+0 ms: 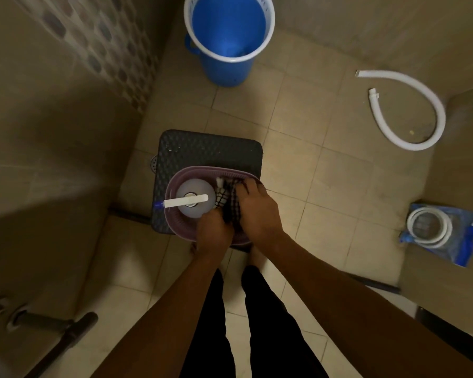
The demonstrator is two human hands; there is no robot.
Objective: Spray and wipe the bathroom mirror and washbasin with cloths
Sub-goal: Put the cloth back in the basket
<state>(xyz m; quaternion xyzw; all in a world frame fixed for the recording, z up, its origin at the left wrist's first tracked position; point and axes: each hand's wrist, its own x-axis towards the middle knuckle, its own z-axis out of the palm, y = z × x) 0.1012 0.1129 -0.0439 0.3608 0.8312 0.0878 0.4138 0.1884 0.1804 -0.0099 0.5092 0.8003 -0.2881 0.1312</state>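
A purple basket [175, 181] stands on a dark stool [202, 145] in the middle of the view. Inside it, on the left, stands a white spray bottle [193, 197] with its nozzle pointing left. A dark checked cloth [227, 200] lies in the basket's right half. My left hand [213, 230] grips the near part of the cloth beside the bottle. My right hand [254, 211] lies over the cloth, its fingers curled into the fabric. The mirror and washbasin are out of view.
A blue bucket [230, 36] stands on the tiled floor beyond the stool. A white corrugated hose [421, 113] curls at the right, and a packaged coiled hose [443, 233] lies nearer. A tiled wall rises on the left, with a dark tap handle [74, 328] low down. My legs stand below.
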